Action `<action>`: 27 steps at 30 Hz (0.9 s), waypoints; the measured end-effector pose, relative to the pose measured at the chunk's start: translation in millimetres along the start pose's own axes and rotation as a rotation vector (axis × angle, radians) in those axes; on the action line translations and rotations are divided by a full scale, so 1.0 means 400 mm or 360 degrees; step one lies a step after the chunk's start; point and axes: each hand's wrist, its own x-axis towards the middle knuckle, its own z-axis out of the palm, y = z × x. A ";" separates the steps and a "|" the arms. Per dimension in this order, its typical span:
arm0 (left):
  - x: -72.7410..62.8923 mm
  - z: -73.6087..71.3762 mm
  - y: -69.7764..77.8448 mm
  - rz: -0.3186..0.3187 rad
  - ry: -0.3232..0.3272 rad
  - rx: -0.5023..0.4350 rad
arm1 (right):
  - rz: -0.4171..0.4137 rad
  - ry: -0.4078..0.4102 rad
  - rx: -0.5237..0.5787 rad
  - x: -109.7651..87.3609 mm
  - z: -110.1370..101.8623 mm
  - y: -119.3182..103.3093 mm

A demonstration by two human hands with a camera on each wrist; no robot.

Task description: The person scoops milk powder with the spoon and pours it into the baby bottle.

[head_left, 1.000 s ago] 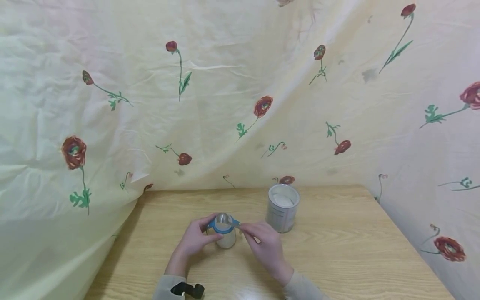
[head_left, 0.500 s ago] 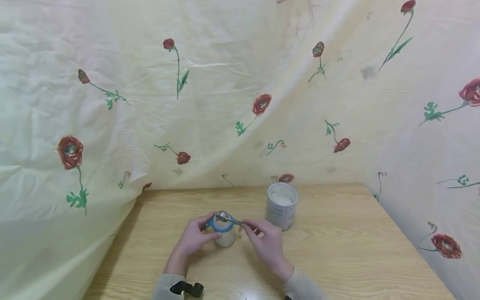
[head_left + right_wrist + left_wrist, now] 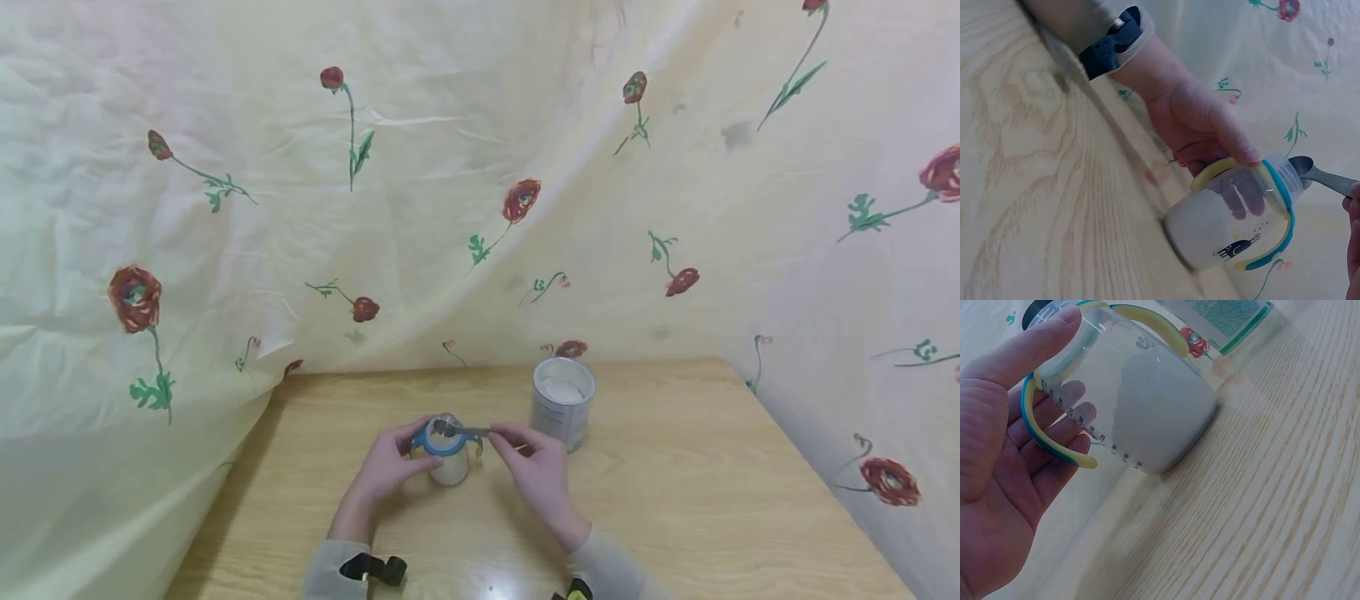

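Observation:
A clear baby bottle [image 3: 450,472] with a blue collar and blue-and-yellow side handles stands on the table. White powder fills its lower part, as the left wrist view shows. My left hand [image 3: 386,468] grips the bottle near its neck, thumb on the near side and fingers round the back. Between thumb and fingers, my right hand [image 3: 542,482] pinches the handle of a metal measuring spoon [image 3: 1330,180]. The spoon's bowl lies tilted at the open mouth of the bottle. Whether powder is left in the bowl cannot be told.
An open can [image 3: 558,417] holding white powder stands behind the right hand, near the table's back edge. A flowered cloth [image 3: 420,208] hangs behind and beside the wooden table [image 3: 675,467]. Dark straps sit on both wrists.
The spoon's bowl has turned over at the bottle's mouth, and its handle now lies more level. My right hand has shifted slightly up and right. The left hand keeps its hold on the baby bottle.

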 end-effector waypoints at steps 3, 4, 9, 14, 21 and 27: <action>0.005 -0.001 0.002 0.0003 0.0000 0.0008 | 0.0077 0.0010 0.0051 0.007 -0.004 -0.009; 0.006 -0.001 0.002 0.0005 -0.0002 0.0012 | 0.0093 0.0012 0.0061 0.008 -0.004 -0.011; 0.005 0.000 -0.002 0.0032 -0.0004 0.0031 | 0.0255 0.0042 0.0102 0.013 -0.009 -0.015; 0.001 -0.001 -0.006 0.0037 -0.0003 0.0060 | 0.0436 0.0106 0.0197 0.028 -0.036 -0.031; -0.003 -0.003 -0.002 -0.0002 -0.0005 0.0037 | 0.0487 0.0345 0.0278 0.085 -0.138 -0.077; -0.003 -0.004 -0.003 -0.0019 -0.0012 0.0041 | 0.0272 0.0625 -0.0023 0.138 -0.257 -0.072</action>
